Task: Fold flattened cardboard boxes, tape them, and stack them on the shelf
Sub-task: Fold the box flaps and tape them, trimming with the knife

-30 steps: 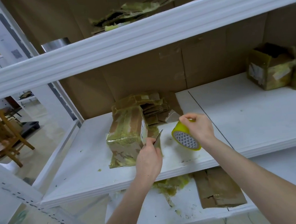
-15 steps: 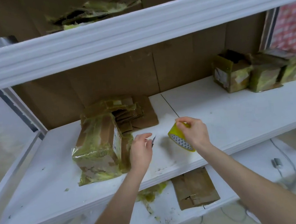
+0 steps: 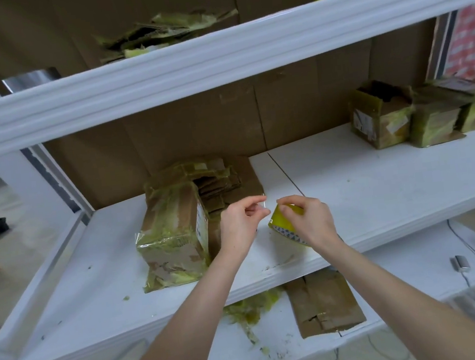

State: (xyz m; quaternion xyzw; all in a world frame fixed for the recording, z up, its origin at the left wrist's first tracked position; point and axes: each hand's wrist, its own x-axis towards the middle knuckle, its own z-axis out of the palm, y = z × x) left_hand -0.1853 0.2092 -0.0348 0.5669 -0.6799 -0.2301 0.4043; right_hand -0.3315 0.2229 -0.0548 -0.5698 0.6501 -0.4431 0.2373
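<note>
White shelf [image 3: 378, 188] carries a taped cardboard box [image 3: 174, 230] at left, a stack of flattened cardboard [image 3: 224, 178] just behind it; beside the box, the right hand [image 3: 311, 222] grips the yellow tape roll [image 3: 287, 229] from above, and the left hand [image 3: 242, 223] pinches the clear tape end [image 3: 264, 205].

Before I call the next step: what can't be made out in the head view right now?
All in the head view:
- tape roll: mostly covered by the right hand; tape left unknown.
- left hand: pinches something thin, too small to identify.
- flat cardboard stack: partly hidden behind the taped box; count unclear.
- cardboard on the lower shelf: rear cut off by the middle shelf edge.
</note>
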